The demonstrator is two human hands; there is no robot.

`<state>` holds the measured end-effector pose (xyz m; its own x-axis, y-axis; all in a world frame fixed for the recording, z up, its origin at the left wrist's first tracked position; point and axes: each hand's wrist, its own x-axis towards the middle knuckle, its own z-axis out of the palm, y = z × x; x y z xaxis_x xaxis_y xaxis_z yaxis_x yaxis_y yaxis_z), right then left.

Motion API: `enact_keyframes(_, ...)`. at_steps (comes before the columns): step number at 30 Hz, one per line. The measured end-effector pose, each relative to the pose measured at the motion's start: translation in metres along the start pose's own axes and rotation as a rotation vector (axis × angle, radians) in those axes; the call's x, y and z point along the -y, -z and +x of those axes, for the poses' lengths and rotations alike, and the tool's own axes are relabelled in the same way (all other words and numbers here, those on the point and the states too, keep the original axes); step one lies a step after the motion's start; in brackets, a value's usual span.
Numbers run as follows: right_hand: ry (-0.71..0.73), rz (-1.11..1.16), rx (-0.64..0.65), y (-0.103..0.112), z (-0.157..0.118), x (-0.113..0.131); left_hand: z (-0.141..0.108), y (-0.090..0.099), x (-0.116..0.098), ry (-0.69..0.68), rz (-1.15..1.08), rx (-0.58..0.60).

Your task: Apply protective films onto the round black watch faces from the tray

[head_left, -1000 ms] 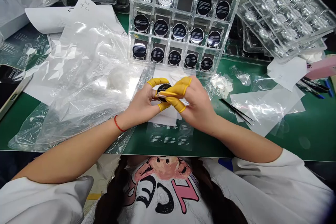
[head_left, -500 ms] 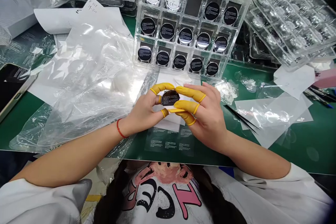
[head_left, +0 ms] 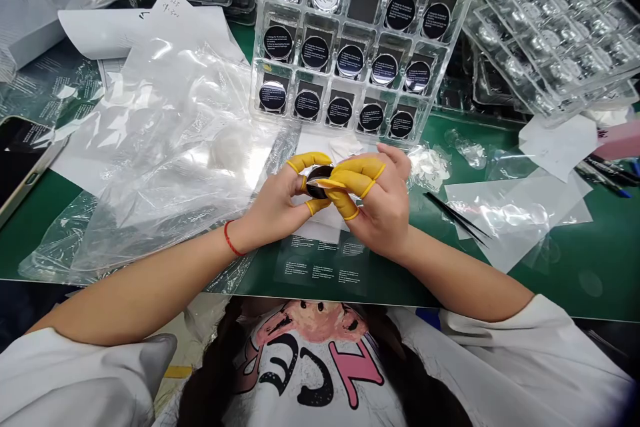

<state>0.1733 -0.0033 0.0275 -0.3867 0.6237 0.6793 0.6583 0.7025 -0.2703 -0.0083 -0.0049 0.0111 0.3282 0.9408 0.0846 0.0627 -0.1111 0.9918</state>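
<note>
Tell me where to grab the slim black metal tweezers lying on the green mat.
Pinch the black tweezers around mid-length, coming from above and the right. They lie flat and diagonal, so both slim arms are exposed, and your right hand sits to their left.

A black disc between yellow finger cots, red wrist string, green bench mat.

The left forearm and right forearm angle inward and bring both hands together at the middle. The left hand, with a red string bracelet at its wrist, curls two yellow-cotted fingers into a pinch. The right hand arches opposite, its yellow-cotted fingers bent toward the left hand.
</note>
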Motion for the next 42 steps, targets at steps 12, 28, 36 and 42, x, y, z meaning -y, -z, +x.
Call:
enact_keyframes(12,0.007,0.079,-0.048,-0.010,0.006,-0.016,0.001,0.001,0.012,-0.020,-0.117,0.080)
enact_keyframes(28,-0.591,0.122,0.289,0.042,0.023,-0.062,0.015,0.006,0.010,0.203,-0.217,0.165)
enact_keyframes(36,-0.546,-0.066,0.411,0.030,0.015,-0.078,0.018,0.008,0.011,0.181,-0.221,0.163)
enact_keyframes(42,-0.560,0.446,0.353,0.016,0.017,-0.047,0.018,0.006,0.010,0.167,-0.202,0.157)
